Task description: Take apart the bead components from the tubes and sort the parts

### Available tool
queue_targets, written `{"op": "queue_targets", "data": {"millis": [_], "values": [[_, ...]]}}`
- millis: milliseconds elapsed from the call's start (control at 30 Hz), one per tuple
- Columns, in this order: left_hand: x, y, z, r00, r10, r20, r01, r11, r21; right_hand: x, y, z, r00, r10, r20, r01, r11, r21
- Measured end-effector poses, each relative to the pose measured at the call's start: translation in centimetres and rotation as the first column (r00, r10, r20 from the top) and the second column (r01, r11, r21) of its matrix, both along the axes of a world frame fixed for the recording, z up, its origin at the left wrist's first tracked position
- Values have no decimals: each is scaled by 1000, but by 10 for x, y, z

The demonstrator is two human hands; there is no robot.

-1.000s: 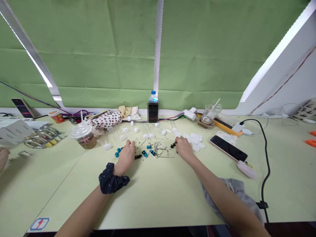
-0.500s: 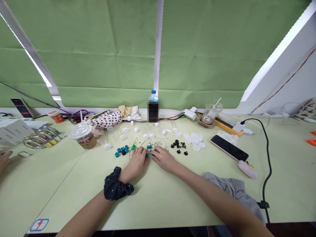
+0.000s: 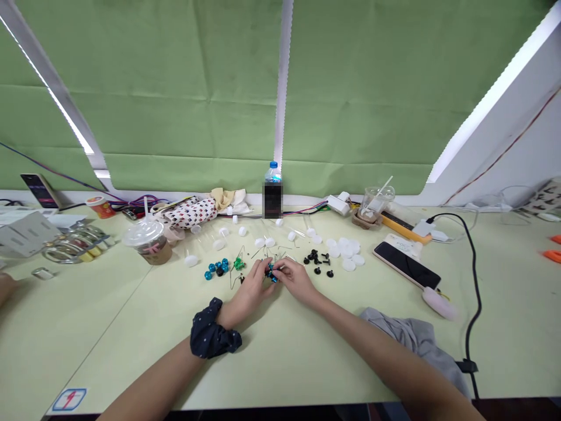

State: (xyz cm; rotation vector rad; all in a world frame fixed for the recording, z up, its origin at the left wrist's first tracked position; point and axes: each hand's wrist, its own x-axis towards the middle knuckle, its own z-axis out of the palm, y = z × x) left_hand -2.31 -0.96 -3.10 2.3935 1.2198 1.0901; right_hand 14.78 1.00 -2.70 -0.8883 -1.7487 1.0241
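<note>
no words, brand names or numbers can be read anywhere in this view. the one clear sign is a small sticker (image 3: pixel 70 399) at the near left corner of the counter (image 3: pixel 280 351): a red lightning bolt inside a blue-edged frame, with no lettering that can be made out. the bottle (image 3: pixel 272 193) at the back of the counter has its label blurred out, so nothing on it reads. the card (image 3: pixel 24 234) at far left carries faint grey print too small to tell. the packet (image 3: pixel 401 241) beside the dark phone (image 3: pixel 405 263) shows small marks, also illegible. the phone screen is blank.
</note>
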Motion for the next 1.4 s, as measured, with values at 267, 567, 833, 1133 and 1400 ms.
{"op": "queue_targets", "data": {"millis": [267, 567, 833, 1133, 1400], "values": [[4, -1, -1, 987, 94, 132, -78, 990, -115, -4, -6, 3, 973, 125, -194, -173, 951, -255], [-1, 1, 8, 940, 96, 327, -8, 965, -261, 2, 6, -5, 984, 3, -181, -56, 957, -286], [-2, 3, 11, 850, 159, 502, 78, 904, -419, 9, 13, -10, 975, -112, -191, 41, 939, -341], [-2, 3, 6, 742, 79, 666, 356, 796, -491, 6, 6, -3, 954, -45, -297, -76, 921, -382], [5, -2, 12, 684, 73, 726, 447, 744, -496, 4, -2, 7, 957, 16, -290, -123, 928, -353]]}}
